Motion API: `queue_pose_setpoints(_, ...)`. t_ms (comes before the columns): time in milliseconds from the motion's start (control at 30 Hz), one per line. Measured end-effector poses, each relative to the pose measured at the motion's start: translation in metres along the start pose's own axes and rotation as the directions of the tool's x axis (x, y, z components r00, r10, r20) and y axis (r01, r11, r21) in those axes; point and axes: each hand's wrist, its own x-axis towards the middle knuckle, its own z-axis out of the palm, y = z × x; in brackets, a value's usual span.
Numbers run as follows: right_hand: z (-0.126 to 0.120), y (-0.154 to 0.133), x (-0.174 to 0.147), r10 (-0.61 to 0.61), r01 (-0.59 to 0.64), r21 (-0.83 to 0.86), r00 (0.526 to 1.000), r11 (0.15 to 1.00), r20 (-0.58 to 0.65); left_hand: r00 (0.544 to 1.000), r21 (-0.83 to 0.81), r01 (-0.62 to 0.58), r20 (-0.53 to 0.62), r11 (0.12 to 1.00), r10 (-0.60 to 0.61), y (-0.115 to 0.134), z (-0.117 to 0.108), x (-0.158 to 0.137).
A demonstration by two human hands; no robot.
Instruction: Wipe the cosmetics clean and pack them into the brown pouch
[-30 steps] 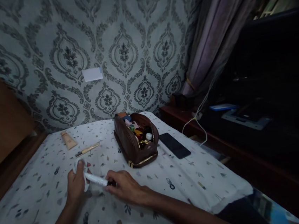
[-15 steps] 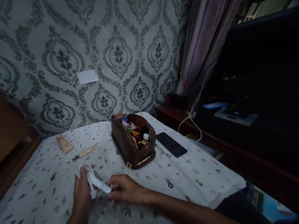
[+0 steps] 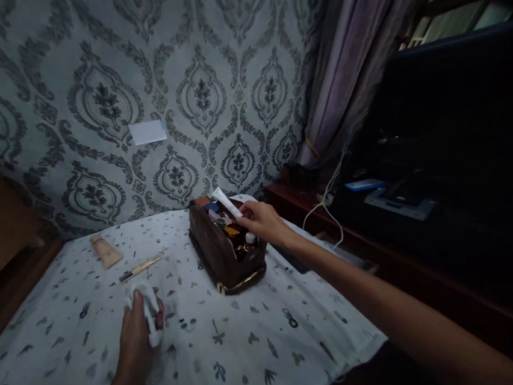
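My right hand (image 3: 261, 221) pinches a slim white tube (image 3: 227, 203) by one end, just above the open brown toiletry bag (image 3: 211, 239). Small bottles and other containers fill the bag; a white cap and an amber bottle show among them. Over the cloth at the left, my left hand (image 3: 135, 325) is closed around a crumpled white tissue or cloth (image 3: 148, 306). Beyond that hand lie a thin beige brush-like stick (image 3: 143, 267) with a dark end and a flat beige tube (image 3: 106, 251).
A white patterned cloth (image 3: 235, 352) covers the surface. Right of the bag, a dark phone (image 3: 297, 263) is partly hidden by my forearm. White cables (image 3: 325, 204) hang over the reddish wooden edge. A wooden box (image 3: 3, 223) stands at the far left.
My right hand has carried the white tube away from my left hand, up and right to above the bag. My left hand stays in place with the white crumpled material.
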Motion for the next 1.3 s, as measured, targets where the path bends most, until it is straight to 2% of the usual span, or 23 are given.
queue_pose_setpoints(33, -0.005, 0.001, 0.01, 0.018, -0.017, -0.232, 1.0, 0.973, 0.001, 1.0, 0.007, 0.011, 0.002, 1.0, -0.011, -0.001, 0.0, 0.001)
queue_pose_setpoints(67, -0.006, 0.001, 0.019, 0.03, -0.024, -0.386, 1.0, 0.922, 0.009, 1.0, 0.014, 0.017, 0.007, 1.0, -0.017, -0.002, 0.0, 0.001)
queue_pose_setpoints(133, -0.003, 0.001, 0.032, 0.05, -0.02, -0.543, 0.998, 0.84, 0.04, 0.999, 0.028, 0.025, 0.024, 0.999, -0.026, -0.002, 0.001, 0.001)
queue_pose_setpoints(400, 0.025, -0.003, 0.053, 0.001, 0.092, -0.667, 0.99, 0.739, 0.138, 0.999, 0.047, 0.013, 0.041, 0.999, -0.014, -0.001, 0.0, 0.003)
queue_pose_setpoints(633, 0.025, -0.003, 0.051, -0.021, 0.16, -0.717, 0.98, 0.679, 0.199, 0.997, 0.086, 0.025, 0.067, 0.996, -0.031, -0.007, -0.005, 0.006)
queue_pose_setpoints(700, 0.021, -0.006, 0.048, -0.035, 0.178, -0.716, 0.977, 0.675, 0.21, 0.999, 0.085, 0.013, 0.04, 0.996, -0.016, -0.006, -0.007, 0.006)
queue_pose_setpoints(800, 0.016, -0.01, 0.038, -0.085, 0.201, -0.7, 0.977, 0.686, 0.197, 0.998, 0.12, -0.016, -0.064, 0.993, 0.023, 0.0, -0.014, 0.019)
queue_pose_setpoints(867, 0.016, -0.013, 0.026, -0.189, 0.225, -0.653, 0.974, 0.723, 0.127, 0.988, 0.203, -0.086, -0.106, 0.975, 0.109, 0.007, -0.023, 0.039)
queue_pose_setpoints(900, 0.019, -0.014, 0.017, -0.254, 0.257, -0.605, 0.963, 0.754, 0.091, 0.976, 0.3, -0.15, -0.106, 0.942, 0.189, 0.011, -0.028, 0.052)
queue_pose_setpoints(933, 0.023, -0.015, 0.007, -0.334, 0.313, -0.535, 0.94, 0.784, 0.06, 0.943, 0.463, -0.247, -0.088, 0.851, 0.321, 0.015, -0.034, 0.065)
queue_pose_setpoints(967, 0.029, -0.017, -0.004, -0.432, 0.41, -0.439, 0.9, 0.799, 0.056, 0.907, 0.664, -0.305, -0.017, 0.682, 0.421, 0.019, -0.038, 0.079)
queue_pose_setpoints(1000, 0.036, -0.019, -0.016, -0.529, 0.513, -0.326, 0.847, 0.794, 0.043, 0.897, 0.728, -0.316, 0.019, 0.609, 0.442, 0.022, -0.042, 0.092)
queue_pose_setpoints(1067, 0.057, -0.025, -0.04, -0.67, 0.671, -0.12, 0.74, 0.732, 0.054, 0.888, 0.807, -0.34, 0.106, 0.484, 0.448, 0.025, -0.044, 0.114)
queue_pose_setpoints(1133, 0.081, -0.031, -0.06, -0.726, 0.727, 0.026, 0.683, 0.686, 0.082, 0.887, 0.85, -0.371, 0.205, 0.374, 0.413, 0.023, -0.04, 0.126)
queue_pose_setpoints(1200, 0.107, -0.034, -0.071, -0.711, 0.697, 0.139, 0.694, 0.703, 0.116, 0.884, 0.883, -0.393, 0.287, 0.257, 0.368, 0.019, -0.036, 0.13)
queue_pose_setpoints(1300, 0.14, -0.033, -0.074, -0.582, 0.508, 0.322, 0.789, 0.799, 0.197, 0.88, 0.911, -0.396, 0.342, 0.113, 0.331, 0.013, -0.035, 0.127)
